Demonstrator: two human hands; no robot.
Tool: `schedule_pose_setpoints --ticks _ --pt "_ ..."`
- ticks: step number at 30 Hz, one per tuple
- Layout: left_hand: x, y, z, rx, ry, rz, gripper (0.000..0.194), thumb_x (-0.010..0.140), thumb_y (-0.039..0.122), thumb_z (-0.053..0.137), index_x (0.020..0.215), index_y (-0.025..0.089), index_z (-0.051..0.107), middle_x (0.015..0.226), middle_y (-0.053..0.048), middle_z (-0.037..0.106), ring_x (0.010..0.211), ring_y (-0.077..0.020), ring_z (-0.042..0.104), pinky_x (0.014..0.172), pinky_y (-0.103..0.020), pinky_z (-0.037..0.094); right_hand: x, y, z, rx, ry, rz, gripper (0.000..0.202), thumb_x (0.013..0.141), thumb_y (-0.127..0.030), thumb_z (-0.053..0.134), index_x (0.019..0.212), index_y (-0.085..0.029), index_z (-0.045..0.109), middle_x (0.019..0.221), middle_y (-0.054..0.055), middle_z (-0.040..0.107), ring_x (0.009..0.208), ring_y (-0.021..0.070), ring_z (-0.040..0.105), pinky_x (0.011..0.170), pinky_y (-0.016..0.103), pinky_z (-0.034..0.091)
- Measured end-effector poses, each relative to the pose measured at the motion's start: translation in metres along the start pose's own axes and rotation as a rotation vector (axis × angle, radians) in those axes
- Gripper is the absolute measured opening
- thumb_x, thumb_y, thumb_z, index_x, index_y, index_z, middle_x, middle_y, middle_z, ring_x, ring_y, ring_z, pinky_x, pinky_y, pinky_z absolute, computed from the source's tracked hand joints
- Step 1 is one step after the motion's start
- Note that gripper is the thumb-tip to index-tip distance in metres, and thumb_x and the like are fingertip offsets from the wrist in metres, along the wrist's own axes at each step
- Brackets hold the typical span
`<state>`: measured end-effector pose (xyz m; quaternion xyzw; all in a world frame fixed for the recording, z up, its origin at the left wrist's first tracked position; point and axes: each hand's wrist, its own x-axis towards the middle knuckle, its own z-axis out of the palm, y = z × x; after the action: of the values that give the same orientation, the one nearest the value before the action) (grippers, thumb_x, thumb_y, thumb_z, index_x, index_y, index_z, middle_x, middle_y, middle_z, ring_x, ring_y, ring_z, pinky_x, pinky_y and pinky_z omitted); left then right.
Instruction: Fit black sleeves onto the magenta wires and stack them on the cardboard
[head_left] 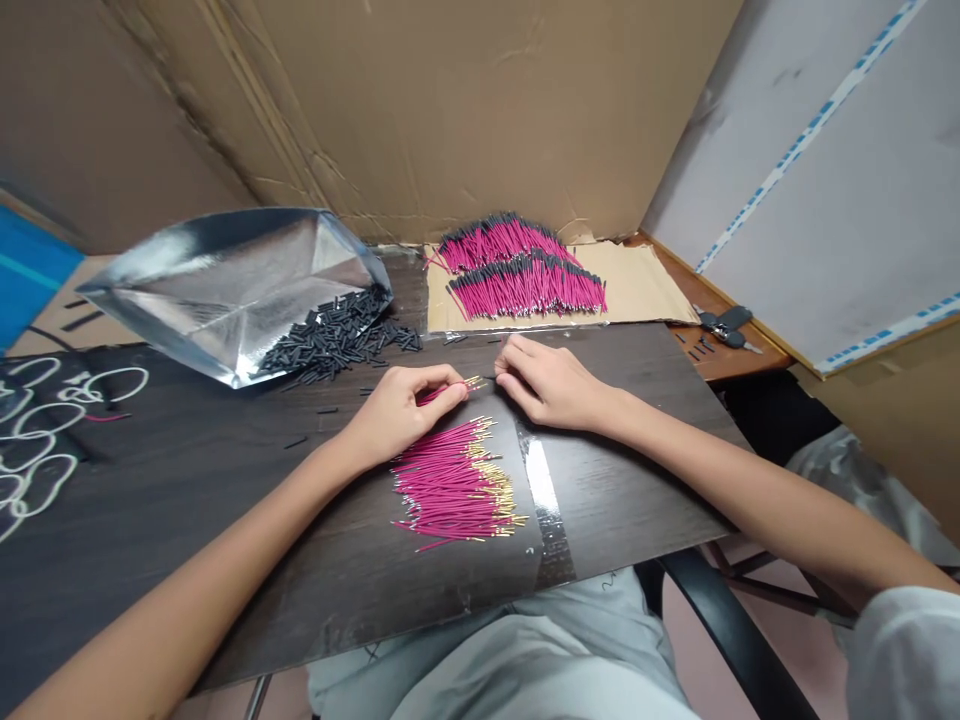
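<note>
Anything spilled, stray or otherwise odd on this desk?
Mildly: short black tubes spread past the mouth of the silver bag onto the dark table, with a few strays nearer the left hand. Also, one pink piece lies by the white loops, well away from the grouped pink wires, so it looks misplaced.

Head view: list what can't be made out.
All in the head view:
Held pink wires: rear ends, hidden by the left hand.
Right hand: anything it pinches, too small to identify.
Silver bag: floor, partly hidden under black tubes.
White loops: some cut off by the left edge.
</note>
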<state>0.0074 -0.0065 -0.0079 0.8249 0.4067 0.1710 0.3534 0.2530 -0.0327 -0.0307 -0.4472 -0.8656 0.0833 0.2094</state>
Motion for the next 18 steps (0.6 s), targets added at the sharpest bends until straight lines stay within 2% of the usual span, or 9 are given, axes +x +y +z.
schedule_pose_setpoints --ticks 7,18 --pt "0.0011 -0.0026 -0.0004 -0.048 0.02 -0.006 0.041 0.094 0.051 0.055 0.078 0.015 0.067 0.073 0.0 0.064 0.071 -0.0112 0.053 0.069 -0.023 0.039 0.0001 -0.0049 0.0058 0.013 -0.009 -0.032 0.027 0.106 -0.036 0.035 0.105 -0.017 0.054 0.11 0.009 0.059 0.094 0.0154 0.054 0.064 0.027 0.029" --pt "0.0028 -0.0049 0.0002 -0.122 0.065 -0.028 0.04 0.092 0.05 0.057 0.076 0.014 0.067 0.074 -0.001 0.066 0.072 -0.0122 0.056 0.071 -0.024 0.041 -0.0012 -0.0046 0.0042 0.056 -0.014 -0.031 0.028 0.106 -0.036 0.034 0.108 -0.016 0.054 0.113 0.01 0.059 0.093 0.0156 0.053 0.064 0.027 0.028"
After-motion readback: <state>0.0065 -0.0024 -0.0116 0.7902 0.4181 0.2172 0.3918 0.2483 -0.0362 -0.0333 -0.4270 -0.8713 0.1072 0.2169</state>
